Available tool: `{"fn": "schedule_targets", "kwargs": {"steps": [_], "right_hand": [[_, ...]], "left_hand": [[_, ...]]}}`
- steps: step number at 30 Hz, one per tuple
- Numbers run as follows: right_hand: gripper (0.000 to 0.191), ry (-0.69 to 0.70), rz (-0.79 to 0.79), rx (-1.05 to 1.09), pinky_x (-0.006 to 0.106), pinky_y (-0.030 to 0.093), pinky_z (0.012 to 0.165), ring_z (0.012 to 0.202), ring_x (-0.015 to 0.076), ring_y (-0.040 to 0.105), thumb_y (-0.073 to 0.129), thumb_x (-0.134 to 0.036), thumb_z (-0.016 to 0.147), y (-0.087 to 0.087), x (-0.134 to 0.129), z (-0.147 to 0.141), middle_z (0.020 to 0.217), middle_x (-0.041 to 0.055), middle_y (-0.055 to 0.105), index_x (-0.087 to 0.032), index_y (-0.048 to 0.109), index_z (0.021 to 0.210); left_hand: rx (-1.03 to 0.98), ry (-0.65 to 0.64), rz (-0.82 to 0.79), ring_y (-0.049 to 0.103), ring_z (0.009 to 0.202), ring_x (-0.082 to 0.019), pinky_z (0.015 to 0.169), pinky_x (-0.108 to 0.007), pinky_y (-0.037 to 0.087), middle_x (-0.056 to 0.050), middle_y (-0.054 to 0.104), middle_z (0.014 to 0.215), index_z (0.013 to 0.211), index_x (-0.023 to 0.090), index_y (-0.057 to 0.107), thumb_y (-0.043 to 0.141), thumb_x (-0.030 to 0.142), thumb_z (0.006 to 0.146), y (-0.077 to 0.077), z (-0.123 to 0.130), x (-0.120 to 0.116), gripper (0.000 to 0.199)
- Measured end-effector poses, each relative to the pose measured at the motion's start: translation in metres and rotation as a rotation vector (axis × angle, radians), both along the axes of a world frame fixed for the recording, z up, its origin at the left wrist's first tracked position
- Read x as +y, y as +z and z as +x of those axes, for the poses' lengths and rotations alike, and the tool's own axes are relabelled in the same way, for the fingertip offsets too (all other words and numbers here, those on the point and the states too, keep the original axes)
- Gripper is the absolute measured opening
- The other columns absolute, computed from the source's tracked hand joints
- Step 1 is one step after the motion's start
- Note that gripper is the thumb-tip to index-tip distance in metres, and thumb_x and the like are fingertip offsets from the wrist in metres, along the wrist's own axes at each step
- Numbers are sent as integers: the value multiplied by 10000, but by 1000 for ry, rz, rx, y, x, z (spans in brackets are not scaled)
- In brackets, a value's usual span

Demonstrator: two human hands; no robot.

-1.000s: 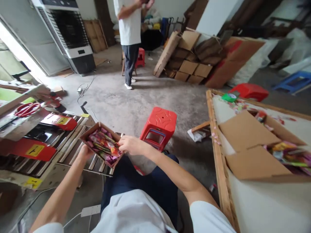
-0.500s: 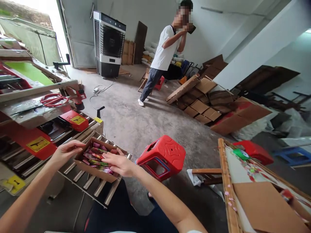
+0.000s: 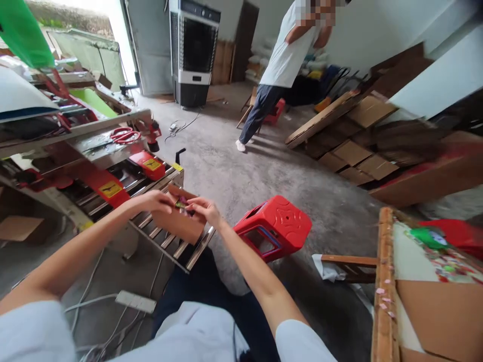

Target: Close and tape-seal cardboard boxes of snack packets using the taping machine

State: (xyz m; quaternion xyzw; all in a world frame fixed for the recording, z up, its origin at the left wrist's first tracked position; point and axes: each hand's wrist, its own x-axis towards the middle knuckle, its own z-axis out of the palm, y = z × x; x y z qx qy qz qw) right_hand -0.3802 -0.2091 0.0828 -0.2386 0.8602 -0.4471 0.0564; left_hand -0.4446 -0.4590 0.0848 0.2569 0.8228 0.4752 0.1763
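Hands meet over a small cardboard box that sits at the near end of the roller conveyor, close to its right corner. The left hand folds a flap inward, fingers curled on the cardboard; the right hand pinches the box's top edge beside colourful packets showing through the gap. A red stool lies tipped just beside the conveyor; another person stands well apart.

Box on roller conveyor, stool right, table far right
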Motion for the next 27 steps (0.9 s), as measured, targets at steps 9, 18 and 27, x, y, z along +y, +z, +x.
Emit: {"fn": "schedule_targets", "kwargs": {"steps": [9, 18, 27], "right_hand": [[203, -18, 285, -35, 297, 492, 879, 899, 216, 689, 640, -338, 912, -4, -21, -5, 856, 34, 763, -215, 775, 823], [491, -310, 249, 305, 465, 208, 1217, 1458, 270, 316, 521, -263, 975, 6, -20, 29, 1530, 150, 438, -151, 479, 1452], [576, -256, 300, 171, 603, 102, 1230, 1439, 360, 373, 650, -225, 848, -19, -15, 59, 1501, 239, 456, -58, 540, 1389]], "left_hand": [[424, 267, -585, 580, 1112, -400, 965, -447, 437, -190, 671, 1062, 1025, 103, 664, 851, 211, 539, 6, 7, 46, 532], [602, 185, -379, 602, 1156, -277, 1199, -483, 287, -165, 669, 1155, 1125, 137, 650, 402, 100, 845, -47, 64, 57, 376], [604, 411, -47, 252, 1504, -265, 1240, -531, 201, -171, 345, 1567, 1460, 160, 385, 343, 165, 929, -46, 105, 92, 533]]}}
